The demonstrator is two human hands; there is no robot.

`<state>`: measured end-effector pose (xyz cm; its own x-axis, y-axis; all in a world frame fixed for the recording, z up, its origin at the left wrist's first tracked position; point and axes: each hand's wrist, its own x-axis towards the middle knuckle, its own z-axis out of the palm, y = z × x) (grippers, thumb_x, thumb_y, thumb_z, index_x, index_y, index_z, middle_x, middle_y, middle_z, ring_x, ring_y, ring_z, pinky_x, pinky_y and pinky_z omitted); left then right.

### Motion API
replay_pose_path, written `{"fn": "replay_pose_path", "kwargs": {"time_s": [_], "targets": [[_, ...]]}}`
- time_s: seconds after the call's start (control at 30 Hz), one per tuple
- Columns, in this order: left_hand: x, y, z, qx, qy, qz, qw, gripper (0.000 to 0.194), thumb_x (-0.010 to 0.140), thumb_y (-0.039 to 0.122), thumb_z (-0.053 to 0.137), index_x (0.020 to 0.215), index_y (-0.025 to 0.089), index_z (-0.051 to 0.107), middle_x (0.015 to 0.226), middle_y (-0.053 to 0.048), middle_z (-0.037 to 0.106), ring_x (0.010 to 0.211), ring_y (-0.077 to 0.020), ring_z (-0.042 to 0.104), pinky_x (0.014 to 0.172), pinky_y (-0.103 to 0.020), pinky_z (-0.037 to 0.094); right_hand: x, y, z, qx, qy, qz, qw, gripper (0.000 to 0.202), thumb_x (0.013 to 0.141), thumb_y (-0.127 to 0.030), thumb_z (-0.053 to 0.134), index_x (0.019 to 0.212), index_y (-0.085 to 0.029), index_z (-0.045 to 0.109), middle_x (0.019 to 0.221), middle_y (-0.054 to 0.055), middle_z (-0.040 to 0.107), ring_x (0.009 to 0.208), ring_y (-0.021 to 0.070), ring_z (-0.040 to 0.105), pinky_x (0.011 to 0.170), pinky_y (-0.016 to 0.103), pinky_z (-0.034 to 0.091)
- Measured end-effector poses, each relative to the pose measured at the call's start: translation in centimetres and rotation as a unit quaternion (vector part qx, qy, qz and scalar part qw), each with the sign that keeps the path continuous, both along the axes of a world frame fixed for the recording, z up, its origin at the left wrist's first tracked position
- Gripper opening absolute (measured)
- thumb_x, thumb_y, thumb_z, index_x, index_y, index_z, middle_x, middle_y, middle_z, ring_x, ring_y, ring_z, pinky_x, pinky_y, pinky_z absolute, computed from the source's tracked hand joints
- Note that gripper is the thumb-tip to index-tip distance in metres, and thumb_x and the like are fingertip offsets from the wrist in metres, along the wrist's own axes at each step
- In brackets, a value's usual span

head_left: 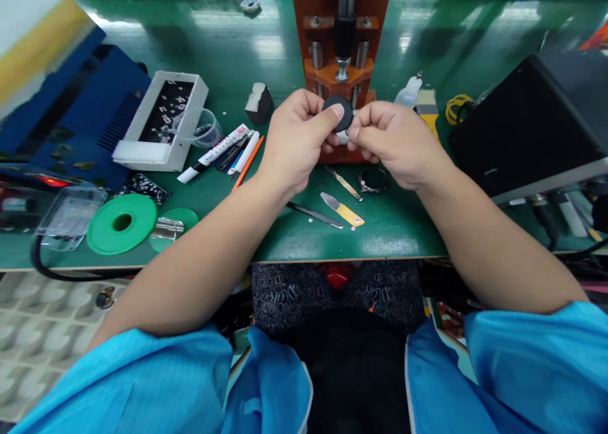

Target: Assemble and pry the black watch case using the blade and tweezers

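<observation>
Between thumb and fingers, my left hand (301,133) grips a round black disc (345,118), its flat face turned up toward me. My right hand (396,139) is pinched closed at the disc's right edge; whether its fingertips hold the rim or some small part there is hidden. Both hands are raised in front of an orange press (339,35) with a dark vertical ram. Below them on the green bench lie tweezers (344,184), a yellow-handled blade (342,209), a dark flat metal tool (317,215) and a dark ring-shaped watch case (373,180).
Left are a white parts box (187,127), a clear cup (206,130), markers (213,155), a black block (259,104) and a green solder spool (122,223). On the right stand a brush (427,111), a small bottle (408,93) and a large black box (532,117). The bench edge (351,260) runs before my lap.
</observation>
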<state>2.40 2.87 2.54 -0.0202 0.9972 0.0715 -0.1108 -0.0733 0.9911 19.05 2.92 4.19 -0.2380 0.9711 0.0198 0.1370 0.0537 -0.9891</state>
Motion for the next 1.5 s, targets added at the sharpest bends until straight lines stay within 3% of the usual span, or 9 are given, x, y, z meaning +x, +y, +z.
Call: {"fn": "replay_pose_path", "kwargs": {"time_s": [0.1, 0.27, 0.63, 0.87, 1.1, 1.27, 1.5], "targets": [[-0.2, 0.0, 0.0, -0.017, -0.011, -0.020, 1.000, 0.044, 0.088, 0.039, 0.092, 0.081, 0.022, 0.052, 0.064, 0.006, 0.060, 0.065, -0.0081, 0.055, 0.061, -0.025, 0.047, 0.0, -0.1, 0.3, 0.007, 0.015, -0.004, 1.000, 0.033, 0.094, 0.009, 0.061, 0.074, -0.018, 0.063, 0.072, -0.001, 0.067, 0.058, 0.0091, 0.050, 0.054, 0.021, 0.038], [-0.2, 0.0, 0.1, -0.023, -0.021, -0.021, 0.999, 0.034, 0.098, 0.025, 0.079, 0.080, 0.021, 0.050, 0.064, 0.006, 0.059, 0.057, -0.0068, 0.054, 0.058, -0.023, 0.045, 0.0, 0.0, 0.1, 0.014, 0.038, -0.010, 0.999, 0.033, 0.096, 0.009, 0.061, 0.076, -0.017, 0.065, 0.071, -0.002, 0.067, 0.057, 0.0082, 0.051, 0.054, 0.020, 0.038], [0.0, -0.2, 0.6, -0.038, -0.034, -0.039, 0.998, 0.037, 0.099, 0.025, 0.076, 0.075, 0.020, 0.049, 0.073, 0.002, 0.064, 0.061, -0.0089, 0.060, 0.057, -0.021, 0.046, 0.2, 0.0, 0.3, 0.008, 0.075, -0.006, 0.997, 0.034, 0.095, 0.012, 0.057, 0.076, -0.015, 0.064, 0.070, -0.001, 0.067, 0.055, 0.0062, 0.049, 0.049, 0.016, 0.035], [0.2, -0.3, 0.8, -0.048, -0.024, -0.038, 0.998, 0.035, 0.101, 0.025, 0.075, 0.078, 0.019, 0.050, 0.073, 0.003, 0.063, 0.061, -0.0081, 0.061, 0.059, -0.019, 0.045, 0.0, -0.2, 0.4, -0.002, 0.040, 0.001, 0.999, 0.032, 0.098, 0.007, 0.064, 0.076, -0.016, 0.064, 0.074, 0.001, 0.069, 0.057, 0.0070, 0.054, 0.056, 0.017, 0.043], [-0.2, -0.2, 0.9, -0.067, -0.053, -0.078, 0.993, 0.033, 0.098, 0.024, 0.073, 0.074, 0.021, 0.051, 0.071, 0.001, 0.064, 0.060, -0.0096, 0.060, 0.056, -0.021, 0.046, 0.1, 0.0, 0.4, -0.003, 0.069, -0.011, 0.998, 0.032, 0.099, 0.007, 0.061, 0.077, -0.016, 0.064, 0.072, -0.001, 0.067, 0.056, 0.0070, 0.051, 0.051, 0.017, 0.036], [-0.4, -0.1, 0.9, -0.088, -0.067, -0.103, 0.989, 0.033, 0.097, 0.030, 0.075, 0.073, 0.021, 0.054, 0.072, -0.001, 0.067, 0.059, -0.0103, 0.060, 0.054, -0.023, 0.046, 0.3, 0.0, 0.2, -0.001, 0.084, 0.003, 0.996, 0.030, 0.100, 0.005, 0.064, 0.079, -0.017, 0.064, 0.072, -0.001, 0.066, 0.056, 0.0072, 0.051, 0.052, 0.017, 0.038], [-0.1, -0.5, 1.3, -0.102, -0.078, -0.109, 0.986, 0.031, 0.099, 0.027, 0.071, 0.073, 0.019, 0.056, 0.073, -0.001, 0.069, 0.058, -0.0088, 0.058, 0.054, -0.022, 0.044, 0.2, -0.2, 0.4, -0.015, 0.092, 0.010, 0.996, 0.031, 0.102, 0.000, 0.064, 0.076, -0.015, 0.061, 0.076, 0.001, 0.070, 0.056, 0.0060, 0.052, 0.049, 0.015, 0.034]]}}
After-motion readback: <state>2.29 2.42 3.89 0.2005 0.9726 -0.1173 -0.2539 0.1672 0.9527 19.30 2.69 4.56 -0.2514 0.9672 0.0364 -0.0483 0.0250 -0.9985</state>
